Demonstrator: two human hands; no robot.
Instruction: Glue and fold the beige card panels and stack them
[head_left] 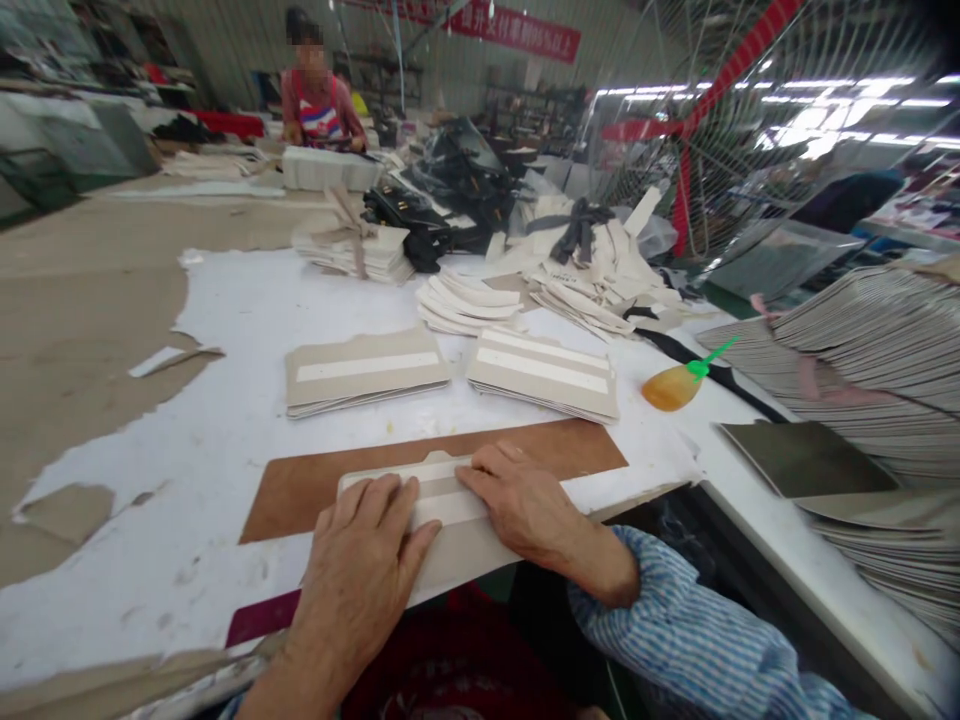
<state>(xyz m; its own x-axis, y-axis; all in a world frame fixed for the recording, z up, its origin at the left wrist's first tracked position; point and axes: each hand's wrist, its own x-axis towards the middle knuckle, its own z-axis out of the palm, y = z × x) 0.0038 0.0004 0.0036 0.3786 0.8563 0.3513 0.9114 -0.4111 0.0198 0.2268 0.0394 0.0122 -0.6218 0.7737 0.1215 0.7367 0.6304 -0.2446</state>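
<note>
A beige cardboard panel with a notched far edge lies in front of me, with pale strips along it. My left hand rests flat on the panel's left part, fingers stretched out and thumb apart. On the right part, my right hand presses its fingertips on the strips, its fingers slightly bent and gripping nothing visible. Beneath the panel's far side is a brown board. Beyond it are two stacks of similar panels, a left stack and a right stack, their top panels bearing white strips.
A bottle of amber liquid with a green nozzle lies right. Curved white pieces, bundled boards and black pieces lie farther back. Large board stacks and a fan stand right. A person works behind.
</note>
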